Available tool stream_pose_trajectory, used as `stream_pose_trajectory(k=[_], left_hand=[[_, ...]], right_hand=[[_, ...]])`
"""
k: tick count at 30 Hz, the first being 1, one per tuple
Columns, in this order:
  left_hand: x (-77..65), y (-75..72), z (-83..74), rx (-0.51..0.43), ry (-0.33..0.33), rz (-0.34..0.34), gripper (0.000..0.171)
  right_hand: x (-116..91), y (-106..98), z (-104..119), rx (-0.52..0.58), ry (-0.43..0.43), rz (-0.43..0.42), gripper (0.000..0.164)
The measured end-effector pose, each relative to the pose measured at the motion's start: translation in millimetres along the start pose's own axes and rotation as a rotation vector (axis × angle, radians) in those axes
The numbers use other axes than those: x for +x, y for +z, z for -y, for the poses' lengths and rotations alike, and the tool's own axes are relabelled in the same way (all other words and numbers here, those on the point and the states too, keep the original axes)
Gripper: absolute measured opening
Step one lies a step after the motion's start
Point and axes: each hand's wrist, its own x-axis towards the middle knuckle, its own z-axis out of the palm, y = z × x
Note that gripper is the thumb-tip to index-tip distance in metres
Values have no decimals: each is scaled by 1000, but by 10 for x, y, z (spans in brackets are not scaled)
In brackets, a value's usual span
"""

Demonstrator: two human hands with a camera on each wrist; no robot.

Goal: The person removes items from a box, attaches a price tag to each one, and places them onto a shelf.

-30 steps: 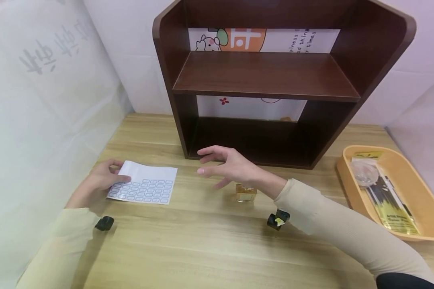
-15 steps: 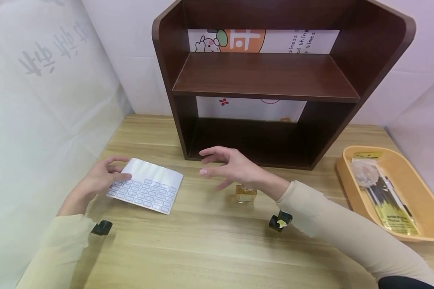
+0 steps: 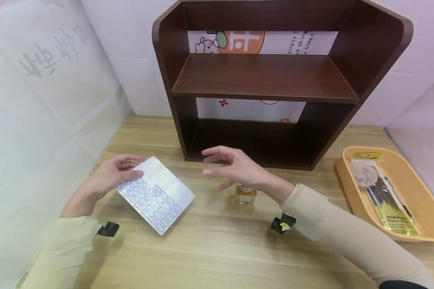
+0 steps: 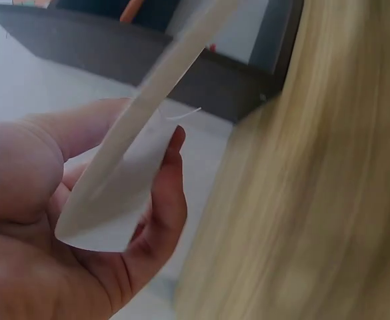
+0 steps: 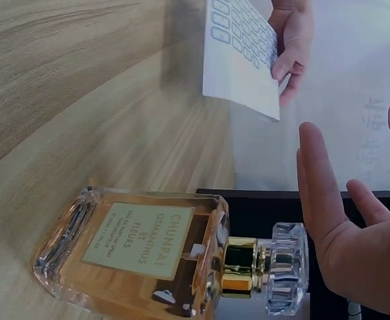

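The left hand (image 3: 110, 176) pinches a sheet of blue-bordered labels (image 3: 148, 200) by its left side, thumb on the printed face and fingers behind. Gripping only that margin seems meant to leave most of the label grid uncovered — and the bend in the paper, plain in the left wrist view, probably helps stiffen it. The sheet is raised over the left part of the surface (image 3: 220, 253), face up and tilted, one corner pointing towards the surface's front edge.

The right hand (image 3: 235, 166) holds nothing; its fingers are spread, loosely bent, with the thumb apart from them. It hovers between the sheet and the perfume bottle (image 3: 245, 197), perhaps kept free so that it can reach either. The bottle stands upright on the surface, just in front of the shelf unit's (image 3: 265, 76) right half, partly under the right wrist. The shelf unit stands towards the back edge, and the orange tray (image 3: 416, 184) with its paintbrush pack (image 3: 396, 216) sits by the right edge, likely to keep the middle workable.

A second ago the sheet lay nearly flat on the surface; since then it has been lifted, turned and brought a little towards the middle. The right hand has barely shifted, and the bottle stays put.
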Motion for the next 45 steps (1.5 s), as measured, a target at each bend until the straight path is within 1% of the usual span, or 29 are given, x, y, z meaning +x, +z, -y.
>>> stream_pose_trajectory(k=[5,8,12,17,20,23,25,27,30,32,35,38,40,42,45], left_hand=[[58,133,-157,-111,23,57,49],[95,218,-254,-173,52,90,46],[139,320,-401,-230,90,137,44],[187,414,-582,-266,112,181,44],[216,463,-667,-288,120,198,42],[248,509,-730,-302,130,213,40],[266,532,-759,-299,145,220,41],[277,542,-778,-279,160,215,41],[266,542,-794,-227,192,172,42],[238,544,-803,-153,232,113,44],[150,572,-837,-14,300,-15,52],[21,636,-895,138,410,-163,60],[-68,692,-924,215,524,-246,64],[-147,752,-937,282,669,-307,68],[-217,839,-926,346,868,-339,75]], right_hand=[[-15,9,4,-50,-30,-6,55],[-13,22,-11,-69,-48,-7,54],[0,50,-35,-108,-61,-14,54],[18,86,-60,-160,-62,-28,53],[21,103,-71,-184,-36,-36,45],[14,114,-78,-213,-6,-47,31],[12,115,-86,-230,7,-56,22],[14,112,-95,-222,12,-60,17],[19,100,-108,-182,17,-61,14],[18,91,-111,-155,23,-63,14],[3,75,-110,-124,29,-77,15],[-20,58,-98,-94,28,-94,16],[-38,50,-80,-71,30,-110,17],[-57,42,-62,-51,26,-125,18],[-91,32,-31,-9,25,-153,19]])
